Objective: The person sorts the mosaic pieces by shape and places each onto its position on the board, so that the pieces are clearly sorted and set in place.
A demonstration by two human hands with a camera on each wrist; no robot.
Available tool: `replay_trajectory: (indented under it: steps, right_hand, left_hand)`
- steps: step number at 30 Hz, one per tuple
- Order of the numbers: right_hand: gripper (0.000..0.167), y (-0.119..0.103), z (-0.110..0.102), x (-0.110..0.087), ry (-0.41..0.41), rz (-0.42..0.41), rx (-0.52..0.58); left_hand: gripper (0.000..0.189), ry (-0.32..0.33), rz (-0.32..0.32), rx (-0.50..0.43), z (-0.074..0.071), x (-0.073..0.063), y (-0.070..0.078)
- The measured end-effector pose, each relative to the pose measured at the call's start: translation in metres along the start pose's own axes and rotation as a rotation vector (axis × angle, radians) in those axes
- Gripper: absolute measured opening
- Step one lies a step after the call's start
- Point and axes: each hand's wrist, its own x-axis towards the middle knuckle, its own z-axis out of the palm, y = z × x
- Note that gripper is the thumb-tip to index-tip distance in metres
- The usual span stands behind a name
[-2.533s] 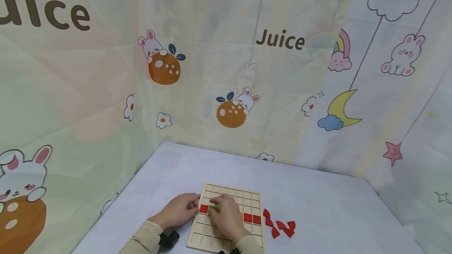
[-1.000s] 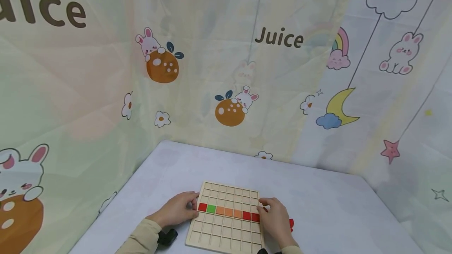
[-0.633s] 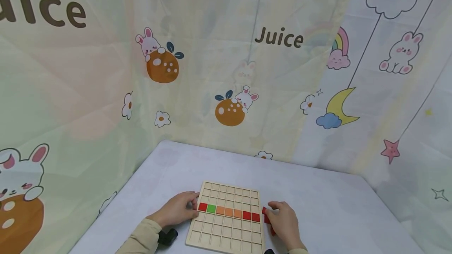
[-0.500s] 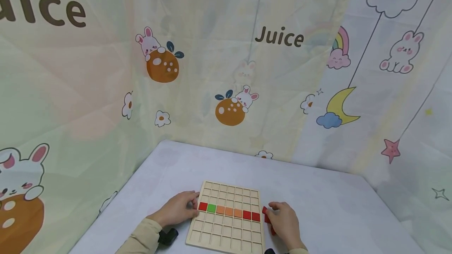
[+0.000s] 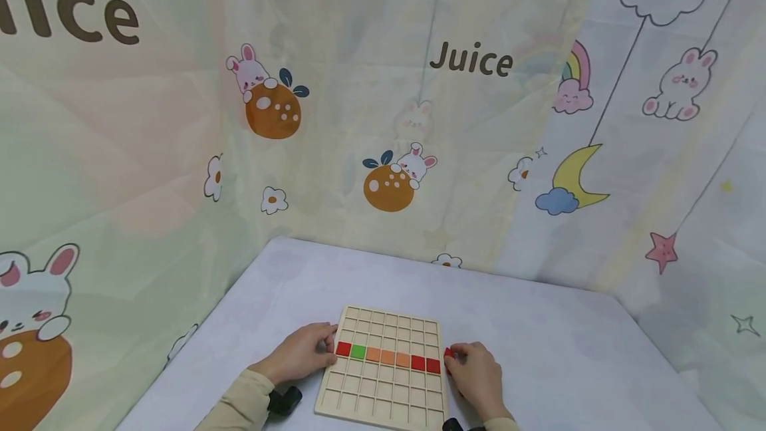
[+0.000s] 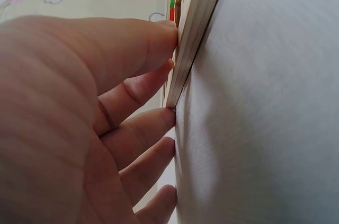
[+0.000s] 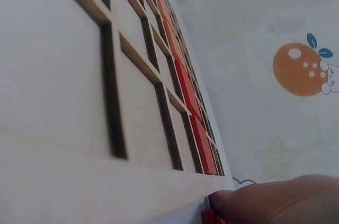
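A pale wooden grid board [image 5: 372, 388] lies on the table, one row holding a red tile [image 5: 344, 349], a green tile [image 5: 358, 352], several orange tiles [image 5: 387, 357] and two more red ones. My left hand [image 5: 302, 352] rests its thumb and fingertips against the board's left edge; in the left wrist view its fingers [image 6: 143, 134] reach down along the edge to the tabletop. Just off the board's right edge, my right hand [image 5: 477, 378] curls its fingers over loose red pieces [image 5: 449, 352], mostly hidden under it. The right wrist view shows a fingertip against these red pieces [image 7: 210, 217].
The white-covered table [image 5: 538, 344] stretches to the back and right. A printed fabric curtain [image 5: 335, 85] hangs behind and at both sides. Black wrist devices [image 5: 284, 402] sit at both cuffs.
My right hand has set the green tile in the row and moved right, off the board, onto the loose red pieces. Its fingers are now curled closer. My left hand stays at the board's edge.
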Motion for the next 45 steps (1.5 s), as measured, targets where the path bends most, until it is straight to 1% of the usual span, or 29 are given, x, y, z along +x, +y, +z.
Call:
replay_trajectory:
  steps: [5, 10, 13, 17, 23, 28, 35, 41, 45]
  right_hand:
    - [0.021, -0.001, 0.003, 0.001, 0.015, 0.018, -0.001]
    - [0.018, 0.000, 0.006, 0.001, 0.032, 0.001, -0.004]
    - [0.017, 0.000, 0.007, 0.002, 0.037, 0.007, -0.001]
    - [0.017, 0.000, 0.006, 0.002, 0.029, 0.022, 0.008]
    - [0.017, 0.003, 0.001, 0.003, 0.022, 0.040, -0.034]
    - [0.019, 0.003, 0.001, 0.004, 0.021, 0.045, -0.032]
    - [0.026, 0.000, 0.004, 0.003, 0.022, 0.004, -0.041]
    - [0.020, 0.003, 0.005, 0.003, 0.046, -0.037, -0.056]
    - [0.019, 0.002, 0.003, 0.002, 0.032, -0.032, -0.069]
  left_hand:
    - [0.022, 0.006, 0.017, 0.002, -0.002, -0.001, 0.000]
    - [0.022, 0.010, 0.018, 0.003, 0.000, -0.001, -0.001]
    - [0.022, 0.010, 0.014, 0.005, 0.000, -0.001, -0.001]
    - [0.022, 0.009, 0.012, 0.008, 0.000, -0.001, 0.000]
    - [0.022, 0.015, 0.023, 0.016, -0.002, -0.001, 0.002]
    - [0.023, 0.018, 0.020, 0.015, -0.002, -0.001, 0.003]
    - [0.023, 0.016, -0.001, 0.016, -0.003, -0.003, 0.006]
    - [0.023, 0.019, -0.001, 0.002, -0.004, -0.003, 0.009]
    - [0.023, 0.019, 0.003, 0.004, -0.003, -0.004, 0.008]
